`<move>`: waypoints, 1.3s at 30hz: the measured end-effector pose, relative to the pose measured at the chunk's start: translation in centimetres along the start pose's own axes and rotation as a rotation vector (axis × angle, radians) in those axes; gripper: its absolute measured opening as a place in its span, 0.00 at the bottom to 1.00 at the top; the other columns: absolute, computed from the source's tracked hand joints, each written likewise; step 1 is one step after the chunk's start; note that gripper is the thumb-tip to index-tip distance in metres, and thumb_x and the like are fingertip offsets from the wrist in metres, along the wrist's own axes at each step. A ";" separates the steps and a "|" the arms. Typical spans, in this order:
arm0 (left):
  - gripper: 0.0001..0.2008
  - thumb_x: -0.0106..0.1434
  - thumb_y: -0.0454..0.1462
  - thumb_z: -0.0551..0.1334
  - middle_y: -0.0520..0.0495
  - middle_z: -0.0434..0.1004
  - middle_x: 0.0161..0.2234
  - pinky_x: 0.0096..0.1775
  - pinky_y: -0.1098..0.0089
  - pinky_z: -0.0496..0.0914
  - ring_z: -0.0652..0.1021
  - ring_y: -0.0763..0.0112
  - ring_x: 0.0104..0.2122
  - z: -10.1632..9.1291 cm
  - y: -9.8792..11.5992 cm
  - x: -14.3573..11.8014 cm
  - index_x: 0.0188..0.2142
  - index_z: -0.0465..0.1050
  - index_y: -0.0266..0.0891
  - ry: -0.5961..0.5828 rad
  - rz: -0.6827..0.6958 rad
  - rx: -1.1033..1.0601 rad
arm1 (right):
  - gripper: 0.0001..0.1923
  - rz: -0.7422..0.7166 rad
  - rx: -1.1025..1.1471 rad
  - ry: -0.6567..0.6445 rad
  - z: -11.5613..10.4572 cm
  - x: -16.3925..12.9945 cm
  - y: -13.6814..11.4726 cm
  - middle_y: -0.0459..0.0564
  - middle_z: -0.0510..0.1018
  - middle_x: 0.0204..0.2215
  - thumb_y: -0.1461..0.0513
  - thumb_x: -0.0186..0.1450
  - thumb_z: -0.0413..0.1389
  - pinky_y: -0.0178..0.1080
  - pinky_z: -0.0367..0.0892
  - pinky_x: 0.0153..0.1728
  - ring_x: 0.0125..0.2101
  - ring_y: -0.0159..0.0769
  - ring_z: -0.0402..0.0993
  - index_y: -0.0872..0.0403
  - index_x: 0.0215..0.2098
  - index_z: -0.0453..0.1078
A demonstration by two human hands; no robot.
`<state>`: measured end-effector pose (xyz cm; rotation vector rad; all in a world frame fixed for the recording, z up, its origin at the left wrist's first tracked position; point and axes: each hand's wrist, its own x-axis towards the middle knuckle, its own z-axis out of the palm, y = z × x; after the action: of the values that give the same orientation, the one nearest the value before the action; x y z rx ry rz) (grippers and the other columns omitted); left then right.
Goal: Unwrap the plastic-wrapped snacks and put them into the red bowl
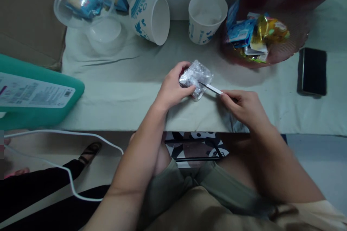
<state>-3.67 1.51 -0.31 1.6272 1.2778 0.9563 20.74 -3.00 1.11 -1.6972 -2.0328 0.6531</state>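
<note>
Teal plastic case (32,90), far left edge of the cloth-covered table (121,94): white label with barcode and small print, too small to read.

Clear plastic lidded tub (84,3), rear left: blue snack packets inside, printing illegible. A second clear round tub (107,36) sits just in front of it.

White paper cup with blue print (150,20), lying on its side, mouth toward the right; blue characters not readable.

Left hand (173,88), centre: closed around a crinkled clear plastic wrapped packet (196,77), thumb pressed on the near side. Packet is held just above the table's front part; something red shows at its left end. No writing can be made out on it.

Thin white strip (213,88): long axis slants from the packet down and to the right, its upper-left tip touching the packet's lower edge.

White paper cup, upright (207,16), rear centre: blue print low on the wall, unreadable.

Right hand (242,106): fingertips pinched on the lower-right end of the strip.

Red translucent bowl (295,48), rear right: blue, gold and white sachets heaped inside, lettering blurred.

Black smartphone (313,71), far right, flat, screen dark.
</note>
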 end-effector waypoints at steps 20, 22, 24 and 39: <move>0.04 0.61 0.38 0.60 0.49 0.76 0.34 0.43 0.64 0.76 0.80 0.65 0.40 0.1 -0.1 0.5 0.32 0.65 0.43 0.294 -0.210 -0.231 | 0.29 -0.222 0.053 0.234 1.6 1.3 1.0 0.58 0.77 0.55 0.65 0.58 0.53 0.54 0.68 0.55 0.55 0.50 0.73 0.50 0.58 0.70; 0.04 0.59 0.37 0.59 0.49 0.77 0.35 0.40 0.63 0.77 0.82 0.64 0.39 0.2 0.4 0.3 0.33 0.63 0.44 0.175 -0.287 -0.396 | 0.33 -0.274 0.107 0.190 2.1 1.7 0.5 0.57 0.76 0.58 0.65 0.56 0.53 0.54 0.69 0.55 0.56 0.50 0.72 0.50 0.61 0.68; 0.06 0.58 0.38 0.60 0.50 0.77 0.35 0.38 0.62 0.78 0.83 0.63 0.39 0.1 0.5 0.1 0.33 0.62 0.44 0.086 -0.332 -0.457 | 0.31 -0.310 0.129 0.141 2.2 1.9 0.1 0.54 0.79 0.53 0.66 0.55 0.52 0.53 0.69 0.54 0.52 0.48 0.75 0.49 0.57 0.71; 0.06 0.59 0.33 0.60 0.53 0.70 0.25 0.22 0.74 0.60 0.70 0.76 0.21 -2.9 -0.9 0.5 0.27 0.65 0.43 0.605 -0.282 -0.326 | 0.13 0.006 0.060 0.778 -2.1 1.1 5.0 0.53 0.78 0.37 0.69 0.56 0.49 0.53 0.68 0.51 0.43 0.46 0.76 0.50 0.27 0.74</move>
<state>-6.52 2.56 -0.10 0.9002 1.5894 1.4463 25.76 -0.94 -0.16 -1.5790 -1.4317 0.0189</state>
